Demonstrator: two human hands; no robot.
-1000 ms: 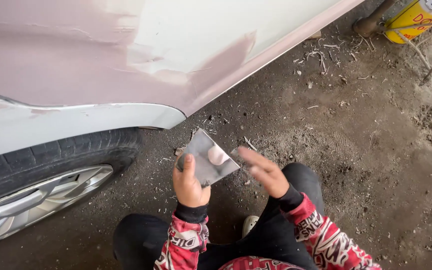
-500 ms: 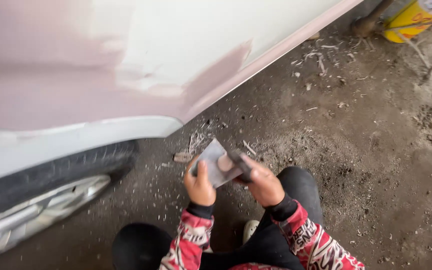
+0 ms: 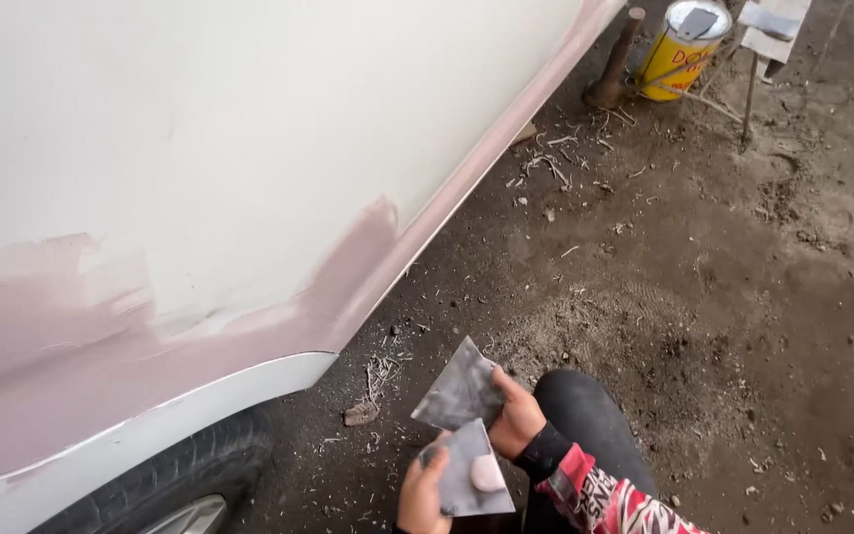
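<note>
My left hand holds a grey metal spreader plate with a small pink blob of body filler on it, at the bottom of the view. My right hand grips a second grey metal spreader just above the first, its edge touching or nearly touching it. Both hands sit in front of my black-trousered knee. To the left stands a white car body panel with pink filler smeared above the wheel arch.
A black tyre shows at the bottom left under the arch. A yellow tin, a brown wooden-handled tool and a metal stand stand at the top right. The dirt floor is strewn with scraps and chips.
The view has swung right and up along the car panel. My hands have drawn lower in the view, and the two spreaders have come apart, the right one now above the left.
</note>
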